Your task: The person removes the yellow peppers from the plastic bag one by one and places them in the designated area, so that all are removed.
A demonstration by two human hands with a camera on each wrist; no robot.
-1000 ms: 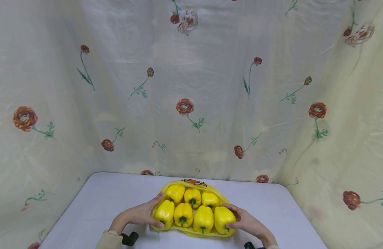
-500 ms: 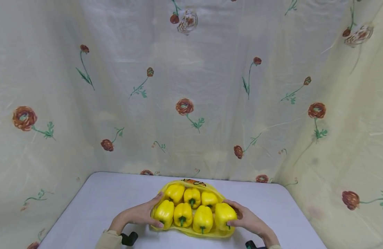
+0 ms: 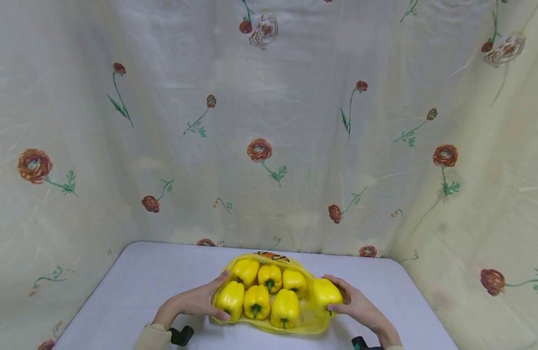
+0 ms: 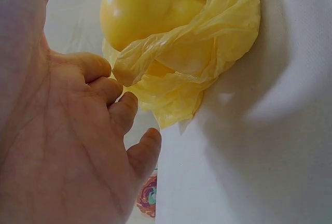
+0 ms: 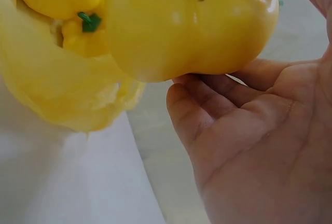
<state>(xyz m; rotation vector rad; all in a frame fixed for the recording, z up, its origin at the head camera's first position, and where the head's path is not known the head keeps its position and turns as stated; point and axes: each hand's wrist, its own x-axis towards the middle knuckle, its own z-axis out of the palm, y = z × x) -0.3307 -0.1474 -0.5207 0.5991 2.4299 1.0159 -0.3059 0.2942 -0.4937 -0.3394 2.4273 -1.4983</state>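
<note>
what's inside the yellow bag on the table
Six yellow peppers sit in the yellow bag; the right hand holds a seventh pepper by the bag's edge. Anything beneath the six is hidden.

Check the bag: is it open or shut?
Open. In the head view, the bag has its mouth spread wide, with six peppers showing uncovered inside it.

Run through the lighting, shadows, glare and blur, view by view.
Head view: light is mostly diffuse, with pale bright patches on the flowered curtain; left wrist view: a broad, soft-edged grey shadow on the white tabletop, right of the yellow bag; right wrist view: small pale highlights on the yellow pepper in the right hand, and the bag looks soft.
</note>
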